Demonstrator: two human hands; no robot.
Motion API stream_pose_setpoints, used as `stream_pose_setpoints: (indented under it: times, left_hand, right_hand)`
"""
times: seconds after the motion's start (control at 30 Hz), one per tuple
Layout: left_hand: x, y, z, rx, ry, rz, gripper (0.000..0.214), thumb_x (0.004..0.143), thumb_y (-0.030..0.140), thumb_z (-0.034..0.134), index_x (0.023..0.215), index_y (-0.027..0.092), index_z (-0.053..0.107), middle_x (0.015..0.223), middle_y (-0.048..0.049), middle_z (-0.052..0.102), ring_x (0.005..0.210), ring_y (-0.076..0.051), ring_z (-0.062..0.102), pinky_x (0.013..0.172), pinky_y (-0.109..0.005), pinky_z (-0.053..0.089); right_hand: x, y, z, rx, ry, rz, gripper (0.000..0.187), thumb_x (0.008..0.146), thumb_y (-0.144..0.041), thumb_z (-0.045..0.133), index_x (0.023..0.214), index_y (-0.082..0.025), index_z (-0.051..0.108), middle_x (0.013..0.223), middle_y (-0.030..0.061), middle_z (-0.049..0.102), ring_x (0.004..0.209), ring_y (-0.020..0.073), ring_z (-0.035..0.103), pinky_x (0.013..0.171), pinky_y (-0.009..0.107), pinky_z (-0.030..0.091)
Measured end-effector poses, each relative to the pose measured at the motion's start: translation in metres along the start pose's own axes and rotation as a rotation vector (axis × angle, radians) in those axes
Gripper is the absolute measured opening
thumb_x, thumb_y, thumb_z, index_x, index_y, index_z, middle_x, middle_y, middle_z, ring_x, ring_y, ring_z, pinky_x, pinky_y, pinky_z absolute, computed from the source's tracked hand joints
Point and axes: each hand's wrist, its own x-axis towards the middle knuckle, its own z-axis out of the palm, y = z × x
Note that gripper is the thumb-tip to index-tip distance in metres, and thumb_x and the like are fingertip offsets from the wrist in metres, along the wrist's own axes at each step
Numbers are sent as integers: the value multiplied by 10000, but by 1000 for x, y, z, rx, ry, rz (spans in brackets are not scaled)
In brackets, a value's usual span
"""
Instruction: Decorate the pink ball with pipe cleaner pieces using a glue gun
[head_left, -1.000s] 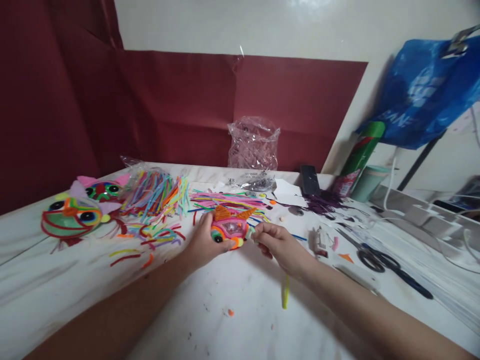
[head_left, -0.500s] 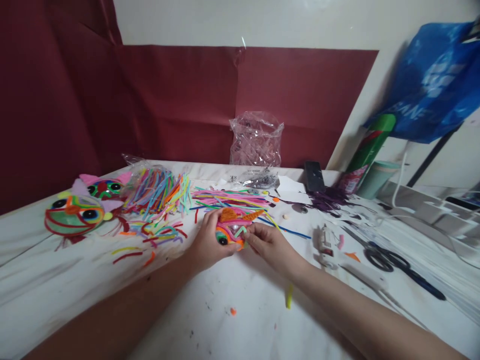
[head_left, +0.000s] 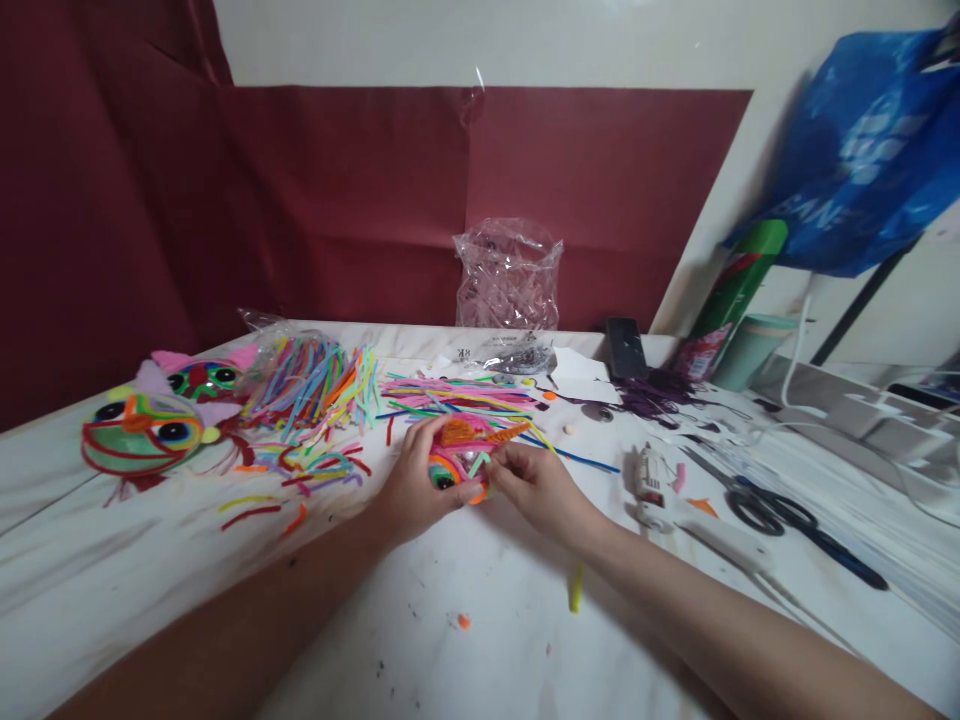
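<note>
My left hand point(head_left: 420, 480) is wrapped round the left side of a small pipe-cleaner animal craft point(head_left: 463, 455). The craft has orange ears, pink and orange bands and a dark googly eye at its lower left. On its front shows a short, bent, light green pipe cleaner piece point(head_left: 478, 464). My right hand point(head_left: 536, 485) pinches the end of that piece at the craft's right side; its fingertips partly hide the contact. Both hands are above the white marbled table point(head_left: 435, 640).
Two finished-looking animal crafts point(head_left: 142, 432) stand at the left, beside bundled pipe cleaners point(head_left: 307, 385). Loose pink strips point(head_left: 457, 395) lie behind my hands. Scissors point(head_left: 787, 508), a glue gun point(head_left: 724, 550), a phone point(head_left: 625, 348) and purple strands point(head_left: 652, 395) are at the right.
The whole view has shifted slightly. My right fingers have turned in a little closer against the craft, while my left hand keeps the same hold.
</note>
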Motion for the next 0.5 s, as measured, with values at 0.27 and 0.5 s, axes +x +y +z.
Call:
stream_pose_setpoints:
  times: [0.27, 0.5]
  left_hand:
    - [0, 3, 0, 39, 22, 2, 639, 664, 316, 696, 1231, 192, 431, 1214, -111, 483, 1190, -291, 471, 1006, -447, 396]
    - [1, 3, 0, -36, 41, -57, 566, 680, 336, 680, 1176, 195, 445, 1181, -112, 517, 1148, -287, 515, 949, -443, 434]
  right_hand:
    - [1, 4, 0, -17, 39, 33, 168, 714, -260, 507, 563, -190, 487, 540, -33, 501, 516, 101, 403, 500, 221, 303]
    - [4, 6, 2, -16, 54, 35, 183, 694, -252, 523, 534, -195, 455, 502, -51, 463, 489, 92, 381, 478, 213, 277]
